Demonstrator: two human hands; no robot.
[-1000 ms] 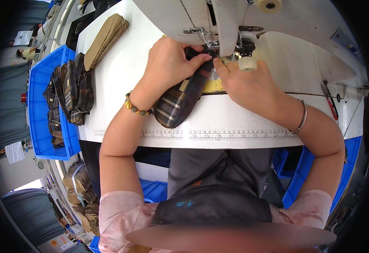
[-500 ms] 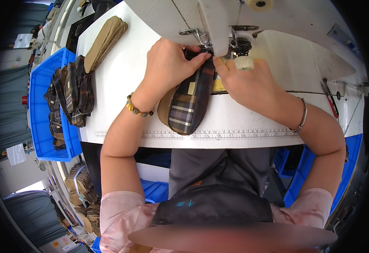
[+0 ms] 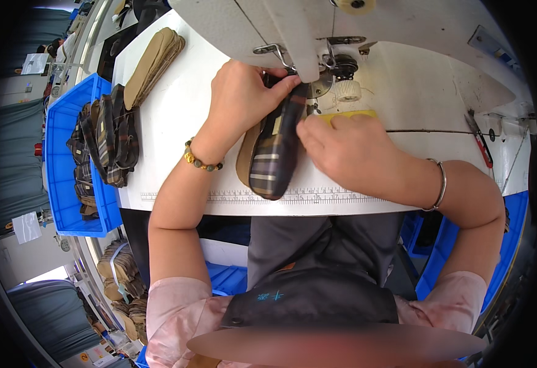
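Note:
My left hand pinches the top of a plaid, shoe-shaped fabric piece beside the presser foot of the white sewing machine. A tan layer and a zigzag-edged seam show along the piece's left side; its lower part is motion-blurred. My right hand has curled fingers closed at the piece's right edge, their tips partly hidden. A yellow strip lies behind that hand. A printed ruler runs along the table's front edge.
Tan sole-shaped pieces lie stacked at upper left. A blue crate of plaid pieces stands left of the table. Red-handled snips lie at right. More blue bins and bundled tan pieces are below.
My right hand has moved down toward me from beside the needle area, uncovering the machine's plate. The plaid piece's lower end has swung right and slightly nearer; my left hand stays at its top.

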